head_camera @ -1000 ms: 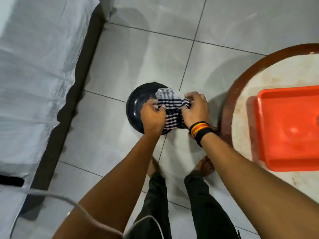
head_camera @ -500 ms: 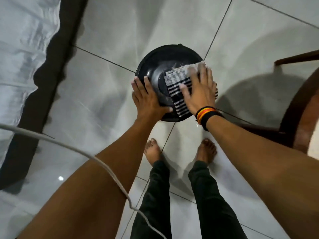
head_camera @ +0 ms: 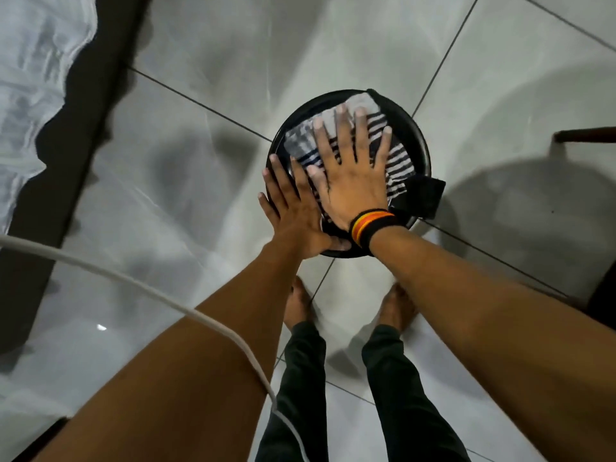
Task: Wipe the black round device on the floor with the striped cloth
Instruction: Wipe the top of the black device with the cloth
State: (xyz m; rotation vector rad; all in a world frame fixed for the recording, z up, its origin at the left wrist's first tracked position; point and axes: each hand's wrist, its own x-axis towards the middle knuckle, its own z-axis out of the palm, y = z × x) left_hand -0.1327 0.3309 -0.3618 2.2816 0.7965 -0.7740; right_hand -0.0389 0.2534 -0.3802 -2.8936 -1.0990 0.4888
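Observation:
The black round device (head_camera: 414, 130) sits on the grey tiled floor, right of centre in the head view. The black-and-white striped cloth (head_camera: 397, 159) lies spread over its top. My right hand (head_camera: 353, 176), with a striped wristband, presses flat on the cloth with fingers splayed. My left hand (head_camera: 293, 215) rests flat on the device's near-left rim, fingers apart, beside the cloth. A black flap (head_camera: 424, 195) sticks out at the device's right side. Most of the device's top is hidden under cloth and hands.
A bed with a white sheet (head_camera: 30, 78) and dark base (head_camera: 83, 135) runs along the left. A white cable (head_camera: 133, 285) hangs across my left arm. A dark wooden furniture leg (head_camera: 586, 135) stands at right. My bare feet (head_camera: 300, 308) stand just below the device.
The view has closed in on the device. My right hand has slid the cloth farther up across the top and spread flat. My left hand stays on the near-left rim.

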